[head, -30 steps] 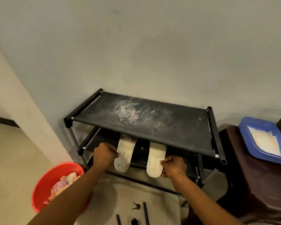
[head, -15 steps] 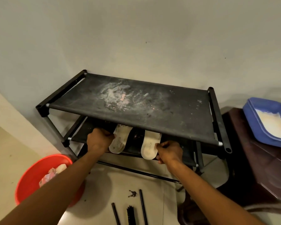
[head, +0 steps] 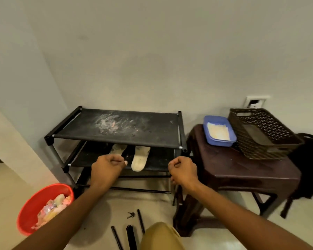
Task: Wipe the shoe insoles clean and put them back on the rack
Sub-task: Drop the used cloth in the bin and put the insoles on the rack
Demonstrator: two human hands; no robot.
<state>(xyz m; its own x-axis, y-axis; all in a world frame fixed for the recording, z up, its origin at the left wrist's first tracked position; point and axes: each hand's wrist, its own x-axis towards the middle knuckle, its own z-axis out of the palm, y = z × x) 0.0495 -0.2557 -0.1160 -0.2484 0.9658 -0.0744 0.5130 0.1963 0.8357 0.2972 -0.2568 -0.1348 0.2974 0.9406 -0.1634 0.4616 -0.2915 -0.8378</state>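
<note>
Two pale insoles lie side by side on the lower shelf of the black shoe rack (head: 65,121). The left insole (head: 118,149) is dirty and half hidden by my left hand; the right insole (head: 140,159) sticks out over the shelf's front edge. My left hand (head: 107,166) is curled into a fist just in front of the left insole, holding nothing. In front of the rack's right end, my right hand (head: 183,170) is also a fist with nothing in it. The top shelf carries a white dusty smear (head: 108,124).
A red bucket (head: 33,201) with crumpled cloths stands on the floor at lower left. A dark brown stool (head: 242,168) at right bears a blue tray (head: 219,130) and a brown woven basket (head: 262,132). Black rods (head: 140,221) and keys (head: 130,215) lie on the floor.
Both hands have let go of the insoles and pulled back from the lower shelf, closing into fists. The view has backed away, showing the stool and basket.
</note>
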